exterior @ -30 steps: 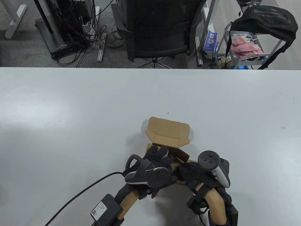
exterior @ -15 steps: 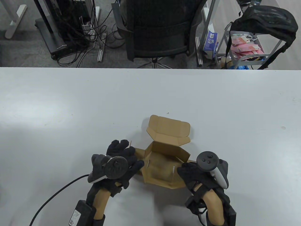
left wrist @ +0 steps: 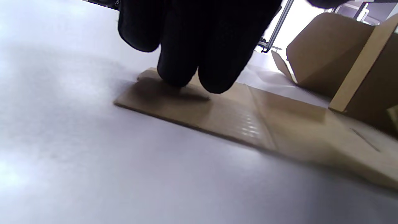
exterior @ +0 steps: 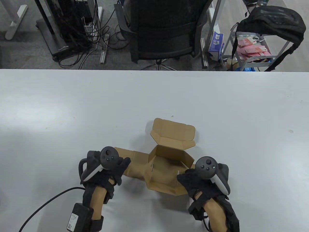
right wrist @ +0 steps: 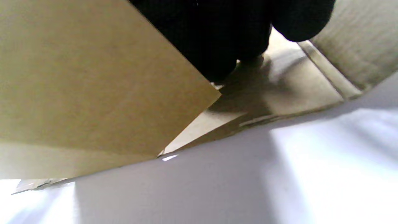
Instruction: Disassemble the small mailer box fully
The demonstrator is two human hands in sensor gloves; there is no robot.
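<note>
The small brown mailer box (exterior: 166,170) lies partly unfolded on the white table (exterior: 217,101), near its front edge. Its lid (exterior: 173,131) stands open at the far side. Its left side panel (exterior: 135,163) lies flat on the table, out to the left. My left hand (exterior: 122,166) presses that panel down; in the left wrist view the fingertips (left wrist: 199,77) rest on the flat panel (left wrist: 236,121). My right hand (exterior: 184,175) rests on the box's right front corner. In the right wrist view its fingertips (right wrist: 245,59) touch flat cardboard beside a raised flap (right wrist: 93,77).
A black office chair (exterior: 164,31), a tangle of cables (exterior: 79,33) and a cart with a black backpack (exterior: 270,21) stand beyond the table's far edge. A black cable (exterior: 43,205) trails from my left wrist across the front left of the table.
My left hand came off the box's middle and swept left, pulling the left side panel out and flattening it on the table. My right hand stayed at the right front corner.
</note>
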